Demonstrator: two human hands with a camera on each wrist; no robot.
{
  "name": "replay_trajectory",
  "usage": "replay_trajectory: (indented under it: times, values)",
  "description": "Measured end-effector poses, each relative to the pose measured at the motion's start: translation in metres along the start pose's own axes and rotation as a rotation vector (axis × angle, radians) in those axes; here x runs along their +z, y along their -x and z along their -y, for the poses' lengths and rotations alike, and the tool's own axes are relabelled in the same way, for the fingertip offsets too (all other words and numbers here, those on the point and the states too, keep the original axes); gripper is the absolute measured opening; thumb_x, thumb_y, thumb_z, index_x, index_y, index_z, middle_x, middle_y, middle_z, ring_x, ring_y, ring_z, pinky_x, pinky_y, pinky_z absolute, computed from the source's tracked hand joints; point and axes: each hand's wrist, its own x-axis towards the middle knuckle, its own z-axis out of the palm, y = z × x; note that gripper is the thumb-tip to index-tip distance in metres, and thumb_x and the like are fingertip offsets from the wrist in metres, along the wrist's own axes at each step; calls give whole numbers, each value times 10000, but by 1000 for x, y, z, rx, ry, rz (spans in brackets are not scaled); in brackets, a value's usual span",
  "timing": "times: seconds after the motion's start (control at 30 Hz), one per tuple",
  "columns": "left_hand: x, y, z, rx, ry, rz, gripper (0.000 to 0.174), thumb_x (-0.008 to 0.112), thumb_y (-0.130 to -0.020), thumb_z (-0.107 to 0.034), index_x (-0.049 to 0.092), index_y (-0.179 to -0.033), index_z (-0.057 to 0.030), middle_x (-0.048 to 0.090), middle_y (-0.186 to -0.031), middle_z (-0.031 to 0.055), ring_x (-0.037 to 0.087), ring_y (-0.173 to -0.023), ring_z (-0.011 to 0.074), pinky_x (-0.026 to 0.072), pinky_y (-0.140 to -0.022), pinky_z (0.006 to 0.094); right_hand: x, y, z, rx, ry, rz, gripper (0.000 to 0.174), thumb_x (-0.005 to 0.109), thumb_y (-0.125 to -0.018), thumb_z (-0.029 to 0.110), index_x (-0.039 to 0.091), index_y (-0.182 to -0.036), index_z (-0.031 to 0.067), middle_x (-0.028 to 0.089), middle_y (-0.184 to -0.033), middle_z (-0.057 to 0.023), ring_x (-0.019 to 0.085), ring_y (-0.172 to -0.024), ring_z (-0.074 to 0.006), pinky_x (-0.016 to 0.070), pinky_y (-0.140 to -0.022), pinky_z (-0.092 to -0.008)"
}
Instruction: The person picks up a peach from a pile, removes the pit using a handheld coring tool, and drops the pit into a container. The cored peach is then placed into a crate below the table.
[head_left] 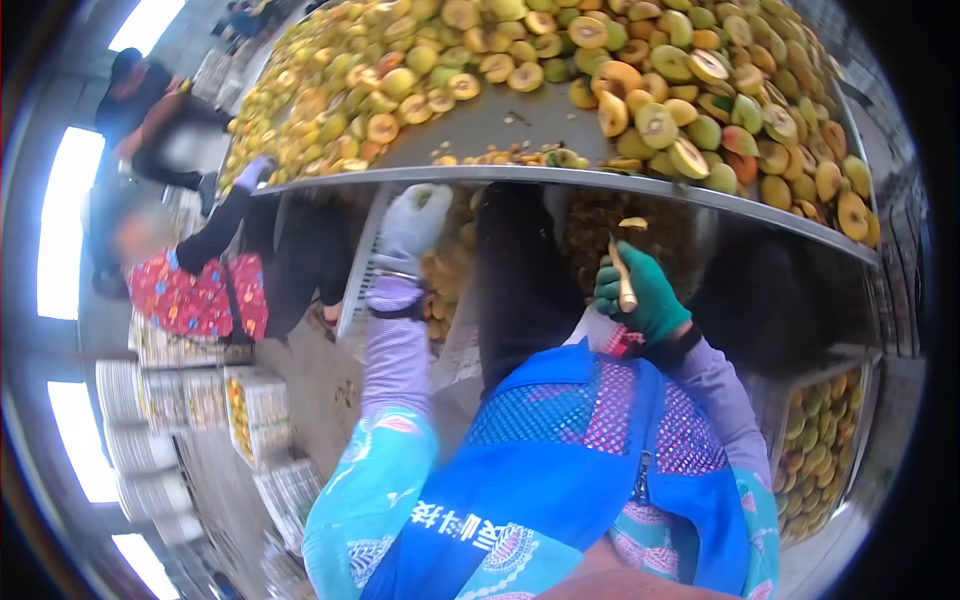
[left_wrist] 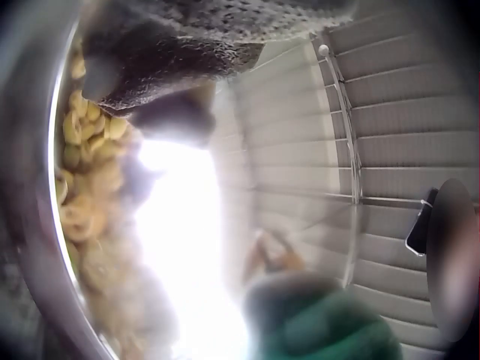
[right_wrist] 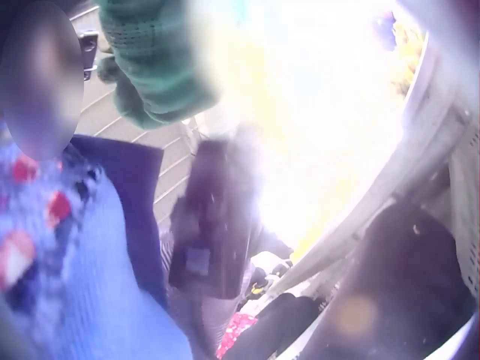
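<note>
The right hand (head_left: 645, 292), in a green glove, grips the light wooden handle of a knife (head_left: 626, 285) above the lap. A yellow fruit slice (head_left: 633, 223) appears just beyond the blade. At the near edge of the fruit table is the left hand (head_left: 415, 225), in a pale glove; its fingers look bent, and whether they hold anything is unclear. The left wrist view shows the left glove (left_wrist: 172, 60) dark along the top and the right glove (left_wrist: 322, 322) at the bottom. Glare washes out much of the right wrist view beside the green glove (right_wrist: 157, 67).
Halved and whole fruits (head_left: 655, 125) heap on the metal-edged table (head_left: 500, 120). Below its edge are a crate of fruit (head_left: 440, 290) and a dark pile of pieces (head_left: 600, 215). Another worker (head_left: 200, 290) sits at left near stacked crates (head_left: 265, 410). More fruit (head_left: 820, 450) stands at right.
</note>
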Motion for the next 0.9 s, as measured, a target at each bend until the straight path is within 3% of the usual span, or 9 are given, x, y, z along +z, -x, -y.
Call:
replay_trajectory:
  times: [0.03, 0.17, 0.2, 0.27, 0.3, 0.47, 0.67, 0.8, 0.9]
  values:
    - [-14, -12, -6, 69, -166, 56, 412, 652, -805, -349, 668, -997, 15, 688, -886, 182, 676, -804, 262, 521, -721, 346, -10, -5, -1, -5, 19, -111, 293, 461, -949, 430, 466, -848, 155, 420, -609, 26, 379, -467, -97, 316, -433, -258]
    - [15, -104, -84, 237, -139, 126, 447, 591, -816, -388, 663, -1062, -22, 680, -992, 184, 654, -948, 284, 490, -818, 360, 24, 15, 7, -81, 110, -35, 299, 471, -959, 454, 493, -891, 164, 430, -621, 43, 403, -465, -88, 346, -439, -243]
    - [31, -113, -115, 256, -126, 57, 374, 564, -844, -340, 664, -1003, -17, 691, -855, 122, 656, -840, 256, 497, -736, 341, 23, 17, 9, -112, 106, -12, 303, 473, -959, 459, 499, -898, 163, 430, -618, 46, 405, -464, -85, 350, -440, -238]
    - [100, -201, -88, 601, -338, -142, 312, 553, -824, -276, 643, -1012, -44, 676, -904, 141, 648, -877, 320, 512, -768, 395, 28, 22, 14, -152, 130, -59, 315, 470, -962, 467, 515, -909, 160, 429, -612, 52, 401, -457, -75, 347, -425, -224]
    - [92, -191, -125, 455, -341, 4, 305, 563, -803, -255, 632, -1027, -59, 665, -1001, 159, 633, -947, 341, 502, -805, 421, 18, 21, 17, -173, 83, 39, 312, 474, -961, 461, 522, -911, 157, 431, -612, 53, 398, -453, -72, 337, -405, -225]
    - [115, -216, -136, 451, -643, 403, 476, 619, -758, -271, 591, -1194, -81, 617, -1153, 200, 586, -1088, 337, 454, -949, 388, 29, 30, 26, -307, 179, -118, 348, 469, -960, 464, 522, -955, 121, 431, -589, 25, 416, -453, -91, 341, -406, -241]
    - [80, -145, -128, 310, -265, 474, 536, 698, -740, -243, 547, -1214, -45, 631, -1122, 173, 620, -1024, 293, 504, -866, 367, 74, 15, 21, -623, 760, -258, 281, 507, -967, 374, 554, -987, 97, 453, -580, 30, 418, -443, -88, 332, -416, -238]
    - [73, -78, -118, -144, 1181, 573, 386, 689, -787, -119, 575, -1133, 8, 640, -1054, 143, 652, -917, 197, 557, -729, 309, 79, -1, 28, -1022, 1242, -291, 248, 519, -959, 292, 564, -1027, 58, 588, -655, -136, 580, -535, -279, 438, -500, -399]
    - [89, -27, -119, 391, 1055, 437, 303, 620, -861, -115, 566, -1131, 12, 635, -1027, 140, 644, -904, 200, 552, -767, 323, 92, -3, 20, -1198, 1478, -385, 257, 520, -952, 289, 552, -1013, 42, 609, -734, -232, 605, -671, -418, 447, -572, -490]
